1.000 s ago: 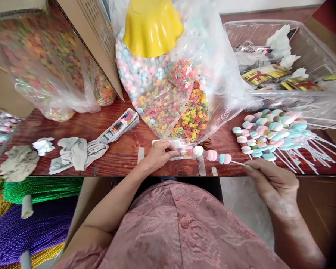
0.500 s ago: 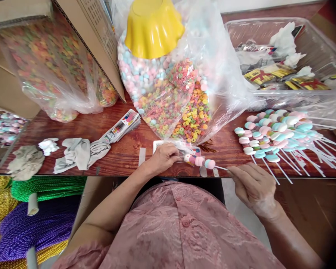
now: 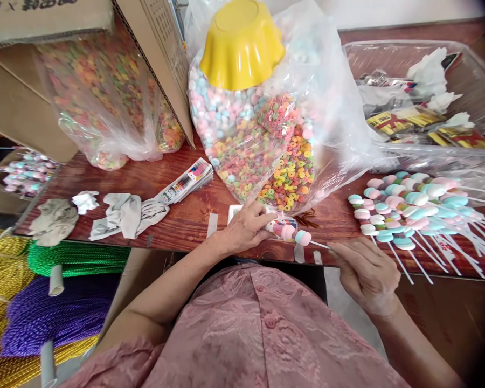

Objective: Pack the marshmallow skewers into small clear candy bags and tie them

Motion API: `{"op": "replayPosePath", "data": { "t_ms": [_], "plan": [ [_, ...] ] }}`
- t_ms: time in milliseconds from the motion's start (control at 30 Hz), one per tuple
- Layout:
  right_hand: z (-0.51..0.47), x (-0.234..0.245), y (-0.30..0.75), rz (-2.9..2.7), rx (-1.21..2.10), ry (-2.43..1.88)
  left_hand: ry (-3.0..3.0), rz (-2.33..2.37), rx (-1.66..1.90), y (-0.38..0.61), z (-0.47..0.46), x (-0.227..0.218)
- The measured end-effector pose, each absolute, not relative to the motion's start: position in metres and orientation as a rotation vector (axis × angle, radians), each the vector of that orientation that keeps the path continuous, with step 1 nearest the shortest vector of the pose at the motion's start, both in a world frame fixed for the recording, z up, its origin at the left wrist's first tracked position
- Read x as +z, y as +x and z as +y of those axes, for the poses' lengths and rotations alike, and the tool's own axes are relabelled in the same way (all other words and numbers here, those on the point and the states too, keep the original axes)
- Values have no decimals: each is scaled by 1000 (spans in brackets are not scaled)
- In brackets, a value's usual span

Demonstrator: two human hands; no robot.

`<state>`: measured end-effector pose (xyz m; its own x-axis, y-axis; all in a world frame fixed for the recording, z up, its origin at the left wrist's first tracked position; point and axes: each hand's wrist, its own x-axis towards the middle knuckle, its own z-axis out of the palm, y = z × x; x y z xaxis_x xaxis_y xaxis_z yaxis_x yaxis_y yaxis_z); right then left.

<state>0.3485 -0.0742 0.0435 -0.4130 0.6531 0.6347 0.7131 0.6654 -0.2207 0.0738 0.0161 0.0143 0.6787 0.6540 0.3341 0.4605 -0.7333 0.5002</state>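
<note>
My right hand point(image 3: 364, 269) pinches the thin white stick of a marshmallow skewer point(image 3: 297, 235) at the table's front edge. The skewer's pink, blue and white pieces point left into a small clear printed wrapper point(image 3: 281, 222). My left hand point(image 3: 246, 229) is closed on that wrapper, with its fingers over the open end. Part of the skewer sits inside the wrapper, so its tip is hidden.
A pile of finished marshmallow skewers point(image 3: 408, 202) lies at the right. A big clear bag of candy rings and marshmallows point(image 3: 262, 145) with a yellow bowl point(image 3: 242, 43) on top stands behind my hands. Wrappers point(image 3: 189, 180), rags point(image 3: 125, 215), a cardboard box point(image 3: 36, 81), a plastic tray point(image 3: 428, 108).
My right hand has pushed the skewer leftward, from the open table into the wrapper held by my left hand. The view has shifted a little to the left.
</note>
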Motion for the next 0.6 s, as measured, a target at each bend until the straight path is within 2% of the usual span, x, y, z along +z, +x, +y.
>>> {"op": "replayPosePath", "data": {
  "t_ms": [200, 300, 433, 600],
  "plan": [
    [-70, 51, 338, -2224, -217, -951, 2592, 692, 617, 83, 13, 25],
    [-65, 56, 331, -2212, -137, -944, 2534, 695, 584, 84, 6, 24],
    [-61, 61, 323, -2167, 76, -990, 2546, 931, 493, 83, 0, 26],
    [-66, 64, 311, -2331, -7, -1047, 2415, 1349, 341, 85, 2, 37]
  ]
}}
